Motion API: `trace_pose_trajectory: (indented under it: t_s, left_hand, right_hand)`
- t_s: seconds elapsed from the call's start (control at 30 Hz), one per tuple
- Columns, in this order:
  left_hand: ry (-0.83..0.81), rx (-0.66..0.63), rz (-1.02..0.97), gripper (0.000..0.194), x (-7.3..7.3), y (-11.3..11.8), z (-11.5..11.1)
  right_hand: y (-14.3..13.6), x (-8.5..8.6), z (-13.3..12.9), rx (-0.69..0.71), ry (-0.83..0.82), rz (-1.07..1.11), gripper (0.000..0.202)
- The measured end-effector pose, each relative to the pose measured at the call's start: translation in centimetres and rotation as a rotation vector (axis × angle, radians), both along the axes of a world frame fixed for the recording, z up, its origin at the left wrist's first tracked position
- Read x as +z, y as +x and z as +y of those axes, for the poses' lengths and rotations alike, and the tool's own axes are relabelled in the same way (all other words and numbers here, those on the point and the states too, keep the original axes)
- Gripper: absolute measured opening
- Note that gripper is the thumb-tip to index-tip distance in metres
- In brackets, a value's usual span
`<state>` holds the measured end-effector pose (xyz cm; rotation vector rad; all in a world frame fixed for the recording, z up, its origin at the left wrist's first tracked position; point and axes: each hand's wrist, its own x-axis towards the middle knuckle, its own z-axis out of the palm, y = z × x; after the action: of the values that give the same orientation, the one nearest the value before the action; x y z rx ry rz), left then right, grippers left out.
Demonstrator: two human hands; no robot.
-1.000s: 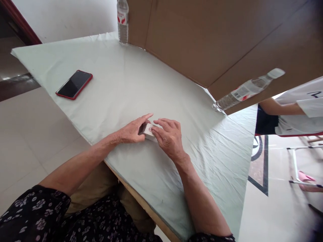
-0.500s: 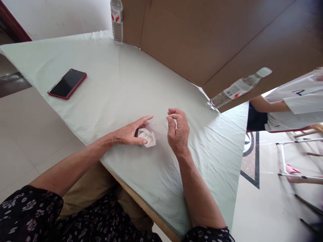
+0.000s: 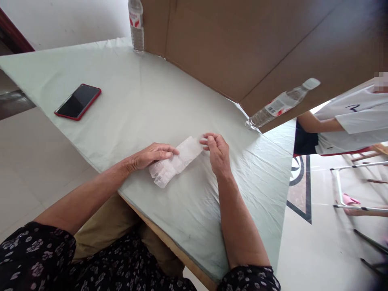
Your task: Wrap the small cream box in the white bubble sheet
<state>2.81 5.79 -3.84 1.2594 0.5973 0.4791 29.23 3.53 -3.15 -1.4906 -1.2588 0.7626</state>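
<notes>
A strip of whitish, see-through bubble wrap (image 3: pixel 182 155) lies unrolled at a slant on the cloth-covered table, its near end crumpled and folded. My left hand (image 3: pixel 151 155) is at its left side, with thumb and fingers close together and pressing on the folded part. At the far right end of the strip is my right hand (image 3: pixel 218 155), its fingers curled and the thumb against them at the edge. The right fingertips are slightly blurred. Whether anything lies inside the folded end I cannot tell.
A phone in a red case (image 3: pixel 78 102) lies at the left. Brown cardboard panels (image 3: pixel 206 44) stand along the back, with one water bottle (image 3: pixel 136 28) upright and another water bottle (image 3: pixel 281 104) tilted in view. A seated person (image 3: pixel 330 121) is at the right.
The bundled wrap has been opened out into a long strip towards the right. My left fingers have come down onto it; my right hand has stayed nearly in place at its far end.
</notes>
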Motion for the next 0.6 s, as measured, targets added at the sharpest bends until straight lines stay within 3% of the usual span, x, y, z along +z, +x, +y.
trace_pose_trajectory:
  t_s: [0.1,0.2,0.37,0.47,0.53,0.6]
  left_hand:
    - [-0.141,0.110,-0.099,0.062,-0.5,0.3,0.2]
    - [-0.204,0.134,-0.167,0.058,-0.8,0.6,0.4]
    - [-0.215,0.167,-0.178,0.049,-0.8,0.6,0.7]
    - [-0.200,0.206,-0.198,0.050,-1.0,0.5,0.8]
    - [-0.190,0.225,-0.215,0.051,-1.1,0.5,0.8]
    - [-0.182,0.221,-0.225,0.053,-1.2,0.4,0.8]
  right_hand:
    - [-0.3,0.1,-0.5,0.171,-0.265,0.138,0.072]
    - [-1.6,-0.5,-0.8,0.247,-0.277,0.114,0.087]
    - [-2.9,-1.7,-0.5,0.056,-0.002,0.023,0.064]
    - [-3.0,-1.0,-0.7,-0.063,0.071,-0.081,0.042]
    - [-3.5,0.0,-1.3,-0.033,0.038,-0.166,0.027]
    - [-4.3,0.9,-1.9,0.053,-0.063,-0.263,0.033]
